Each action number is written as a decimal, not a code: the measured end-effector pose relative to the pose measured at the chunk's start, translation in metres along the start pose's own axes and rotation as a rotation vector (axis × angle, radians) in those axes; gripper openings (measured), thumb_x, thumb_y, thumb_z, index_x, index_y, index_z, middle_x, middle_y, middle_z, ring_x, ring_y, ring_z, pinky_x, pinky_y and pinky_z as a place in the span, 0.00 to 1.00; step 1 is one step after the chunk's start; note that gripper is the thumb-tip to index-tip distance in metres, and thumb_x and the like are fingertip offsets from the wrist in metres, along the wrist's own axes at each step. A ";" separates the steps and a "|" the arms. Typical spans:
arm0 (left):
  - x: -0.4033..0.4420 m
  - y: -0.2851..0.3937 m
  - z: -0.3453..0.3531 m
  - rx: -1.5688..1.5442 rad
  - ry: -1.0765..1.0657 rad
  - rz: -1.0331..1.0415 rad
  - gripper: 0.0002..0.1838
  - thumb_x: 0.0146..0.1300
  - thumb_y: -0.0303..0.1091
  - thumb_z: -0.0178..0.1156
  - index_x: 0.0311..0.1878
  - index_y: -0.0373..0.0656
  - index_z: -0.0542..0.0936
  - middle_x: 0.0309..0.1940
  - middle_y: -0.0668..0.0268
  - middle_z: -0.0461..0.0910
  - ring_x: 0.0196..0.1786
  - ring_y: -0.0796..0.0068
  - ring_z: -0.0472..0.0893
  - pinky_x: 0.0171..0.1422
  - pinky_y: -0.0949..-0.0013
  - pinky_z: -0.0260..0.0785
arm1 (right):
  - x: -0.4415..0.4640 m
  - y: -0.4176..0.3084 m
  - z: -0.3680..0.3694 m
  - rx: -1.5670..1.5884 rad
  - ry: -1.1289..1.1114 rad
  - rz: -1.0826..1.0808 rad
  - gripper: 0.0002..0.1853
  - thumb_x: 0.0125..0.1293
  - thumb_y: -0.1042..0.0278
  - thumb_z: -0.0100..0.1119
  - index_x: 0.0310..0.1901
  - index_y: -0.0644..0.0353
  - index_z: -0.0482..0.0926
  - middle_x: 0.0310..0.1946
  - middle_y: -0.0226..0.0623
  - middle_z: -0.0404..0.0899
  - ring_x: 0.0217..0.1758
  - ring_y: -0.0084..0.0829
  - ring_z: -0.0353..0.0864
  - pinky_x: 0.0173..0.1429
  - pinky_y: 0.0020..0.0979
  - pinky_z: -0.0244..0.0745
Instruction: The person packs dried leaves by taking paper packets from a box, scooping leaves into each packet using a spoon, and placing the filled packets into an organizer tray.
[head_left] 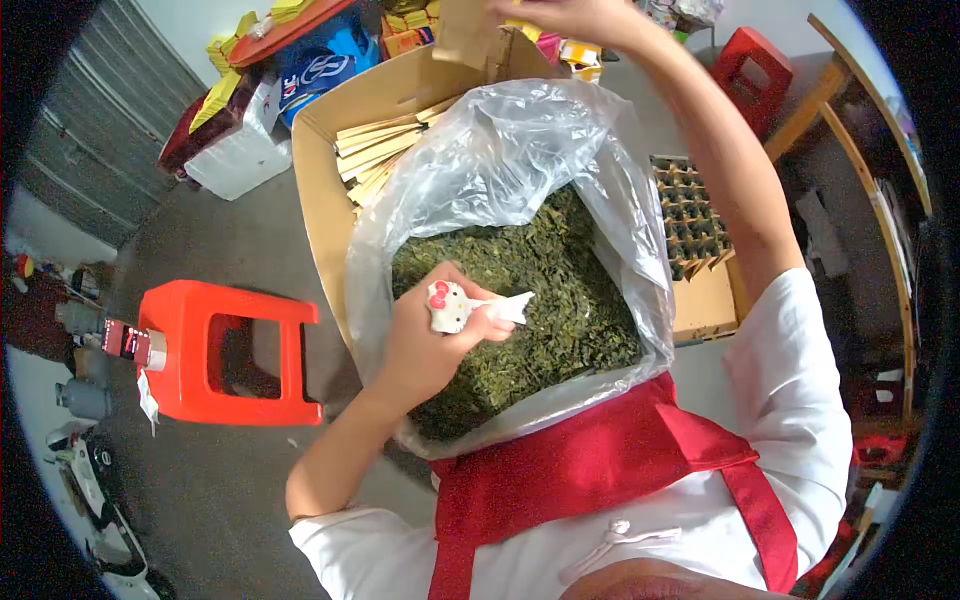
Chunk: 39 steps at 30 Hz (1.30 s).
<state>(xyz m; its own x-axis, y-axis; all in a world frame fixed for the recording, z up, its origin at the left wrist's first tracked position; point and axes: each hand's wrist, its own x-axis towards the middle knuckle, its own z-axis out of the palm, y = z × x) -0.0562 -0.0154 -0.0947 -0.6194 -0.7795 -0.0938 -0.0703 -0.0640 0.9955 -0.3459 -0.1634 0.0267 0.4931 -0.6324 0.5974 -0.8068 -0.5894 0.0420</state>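
One tool: white cat-face tool (449, 308), in left hand (420, 345), above the leaves (570, 335).
Tool axis: long axis about level across the view; cat head at left end, flared tip to the right.
Tool look: white; face with dark eyes, yellow nose, pink-red bow at upper left; tip split like a fishtail; middle partly hidden by fingers.
Left hand: fingers curled round the tool, narrow grip.
Right hand (565, 20): cut by top edge, at tan paper piece (465, 30); cannot tell how firmly it holds.
Leaves: dark green, dry-looking, crumpled; one heap in one clear plastic bag (510, 130).
Box: one, cardboard box (322, 200), around the bag.
Tan packets (378, 150): several, overlapping, no exact count; in box beside the bag, long sides slanting up to the right.
Stools: two, red; left stool (178, 350), right stool (765, 75).
Apron: one, red apron (590, 465).
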 end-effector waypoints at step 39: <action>-0.018 0.041 0.003 0.364 0.091 0.043 0.07 0.63 0.25 0.64 0.37 0.35 0.75 0.29 0.60 0.84 0.33 0.75 0.85 0.38 0.74 0.79 | -0.185 -0.174 -0.006 0.649 -0.482 0.203 0.19 0.57 0.71 0.66 0.44 0.64 0.66 0.39 0.46 0.70 0.40 0.55 0.77 0.39 0.49 0.73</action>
<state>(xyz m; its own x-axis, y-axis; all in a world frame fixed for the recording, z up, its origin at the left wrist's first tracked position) -0.0501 -0.0016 -0.0526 -0.5565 -0.8301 -0.0343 -0.3296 0.1827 0.9263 -0.2992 0.0591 -0.0865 0.5626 -0.8165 0.1296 -0.6200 -0.5204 -0.5872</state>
